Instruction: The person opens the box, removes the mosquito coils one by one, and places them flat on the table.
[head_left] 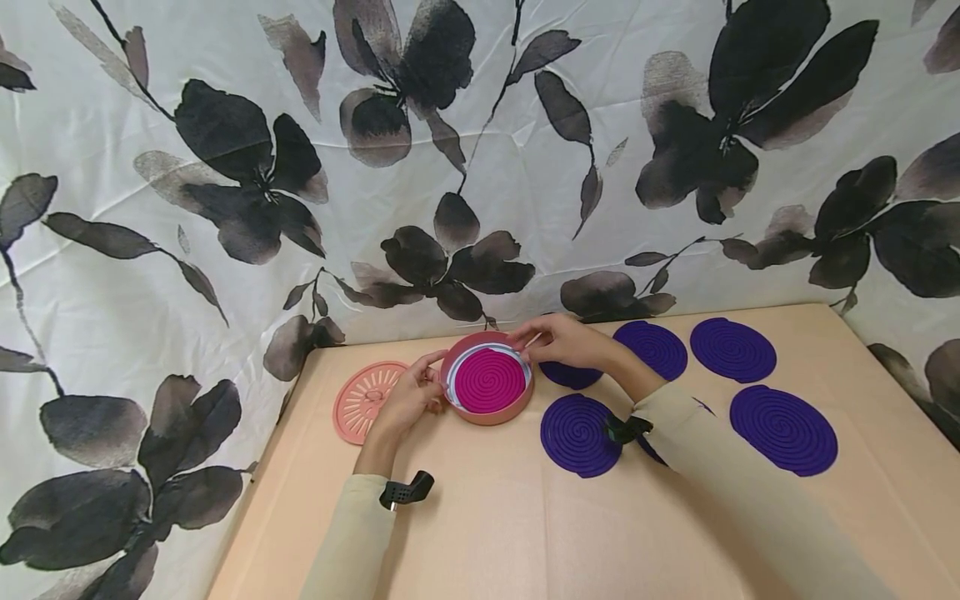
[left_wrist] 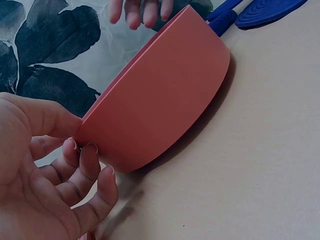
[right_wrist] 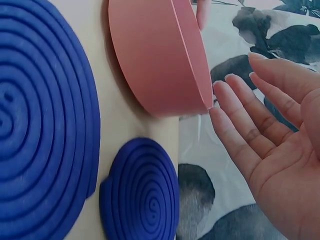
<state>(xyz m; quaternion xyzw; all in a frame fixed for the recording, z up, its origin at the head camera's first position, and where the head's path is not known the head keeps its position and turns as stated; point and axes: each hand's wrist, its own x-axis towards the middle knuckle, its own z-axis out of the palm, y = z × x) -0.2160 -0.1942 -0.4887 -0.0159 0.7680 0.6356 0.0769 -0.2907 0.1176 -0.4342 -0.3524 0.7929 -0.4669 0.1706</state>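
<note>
A round salmon-pink container stands upright on the table, with a magenta spiral disc inside and a pale ring around it. On its left side, my left hand pinches the wall at the rim between thumb and fingers; the other fingers curl loosely in the left wrist view. My right hand is at the right rim. In the right wrist view its fingers are extended, and a fingertip appears to touch the edge. Left of the container lies a pink slotted disc, partly behind my left hand.
Several dark blue spiral discs lie to the right, among them a near one, one at the back and one at far right. My right arm partly covers some. A floral cloth hangs behind the table.
</note>
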